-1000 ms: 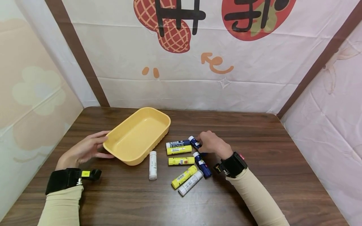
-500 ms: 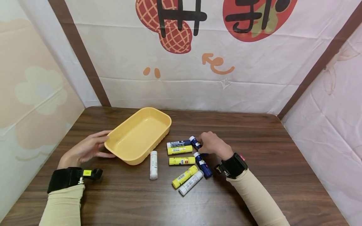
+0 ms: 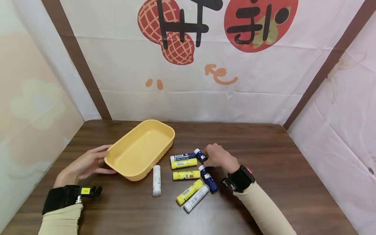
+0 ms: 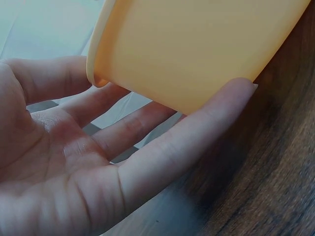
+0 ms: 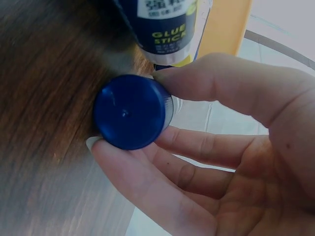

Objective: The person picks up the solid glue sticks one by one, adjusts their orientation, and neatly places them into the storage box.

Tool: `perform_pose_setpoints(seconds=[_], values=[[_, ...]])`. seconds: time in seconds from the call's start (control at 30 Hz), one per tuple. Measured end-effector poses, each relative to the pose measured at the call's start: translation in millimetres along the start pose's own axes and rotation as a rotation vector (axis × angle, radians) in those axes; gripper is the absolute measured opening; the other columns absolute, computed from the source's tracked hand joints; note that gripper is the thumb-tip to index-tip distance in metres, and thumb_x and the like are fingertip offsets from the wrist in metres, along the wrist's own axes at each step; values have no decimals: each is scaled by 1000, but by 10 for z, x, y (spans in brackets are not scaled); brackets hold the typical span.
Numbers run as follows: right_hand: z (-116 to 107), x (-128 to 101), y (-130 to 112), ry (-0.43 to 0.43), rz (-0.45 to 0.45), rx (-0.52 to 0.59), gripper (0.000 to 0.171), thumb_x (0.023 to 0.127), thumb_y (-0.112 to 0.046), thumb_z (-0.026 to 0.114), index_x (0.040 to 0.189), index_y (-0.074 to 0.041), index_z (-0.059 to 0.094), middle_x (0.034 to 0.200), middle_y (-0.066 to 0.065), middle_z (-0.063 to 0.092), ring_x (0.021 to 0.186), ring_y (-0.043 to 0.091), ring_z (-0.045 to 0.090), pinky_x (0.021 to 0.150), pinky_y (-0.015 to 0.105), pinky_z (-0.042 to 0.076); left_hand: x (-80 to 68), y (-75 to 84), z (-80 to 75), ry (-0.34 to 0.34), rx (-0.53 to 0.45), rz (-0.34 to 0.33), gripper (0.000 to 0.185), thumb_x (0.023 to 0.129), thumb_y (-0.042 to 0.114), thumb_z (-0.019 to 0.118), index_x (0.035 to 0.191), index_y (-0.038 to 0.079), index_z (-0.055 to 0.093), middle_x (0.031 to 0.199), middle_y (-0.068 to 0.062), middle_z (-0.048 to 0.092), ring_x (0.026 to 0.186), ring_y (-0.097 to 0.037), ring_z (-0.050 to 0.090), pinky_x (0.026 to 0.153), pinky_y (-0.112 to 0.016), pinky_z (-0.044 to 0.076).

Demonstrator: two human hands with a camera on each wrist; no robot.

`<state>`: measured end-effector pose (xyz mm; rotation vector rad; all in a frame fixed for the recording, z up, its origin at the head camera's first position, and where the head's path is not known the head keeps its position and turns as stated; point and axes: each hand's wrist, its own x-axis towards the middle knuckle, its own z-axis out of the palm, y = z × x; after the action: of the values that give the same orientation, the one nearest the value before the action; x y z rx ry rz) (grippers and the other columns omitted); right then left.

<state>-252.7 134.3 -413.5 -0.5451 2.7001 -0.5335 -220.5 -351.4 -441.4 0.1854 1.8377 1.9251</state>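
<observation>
A yellow plastic tray [image 3: 139,150] stands slanted on the table at left of centre. My left hand [image 3: 85,164] holds its near-left end, the thumb and fingers spread around the corner in the left wrist view. Over on the right, my right hand [image 3: 220,157] grips a blue glue stick [image 5: 129,112] between thumb and fingers. In the head view that hand hides part of this stick, though its white end shows. Right beside it lies another blue glue stick [image 3: 208,179], its label readable in the right wrist view.
Several more glue sticks lie between tray and right hand: a dark blue one [image 3: 182,157], yellow ones including one nearest the middle [image 3: 186,175], a white-grey one [image 3: 196,198], and a white one [image 3: 157,180] beside the tray. A printed cloth [image 3: 188,104] hangs behind the table.
The head camera has tilted slightly, so the whole scene sits lower in its picture. Both hands keep their places at the tray and the blue glue stick.
</observation>
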Motion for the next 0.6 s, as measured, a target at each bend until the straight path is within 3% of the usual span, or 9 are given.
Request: perform_pose_setpoints(seconds=[0.13,0.37,0.6], values=[[73,-50,30,-10,19,15,8,90,-9,78,89,-8,69,66,-2,33,59,14,32,56,28,27,-18,-47,36,6,10,-22,44,113,23,44,157,19,40,129,22,62,115,-2,67,93,-55,62],[42,-38,28,1,-2,-14,34,89,-7,75,71,-14,48,67,-3,23,60,14,26,58,29,22,-22,-3,29,18,10,-14,45,113,23,44,157,16,40,129,17,64,116,-4,68,93,-55,62],[13,18,5,-10,40,-19,8,88,-6,74,92,-7,67,72,0,35,61,14,36,56,27,29,-20,2,18,33,16,-14,49,113,24,44,160,13,34,131,15,64,117,-5,67,92,-54,63]])
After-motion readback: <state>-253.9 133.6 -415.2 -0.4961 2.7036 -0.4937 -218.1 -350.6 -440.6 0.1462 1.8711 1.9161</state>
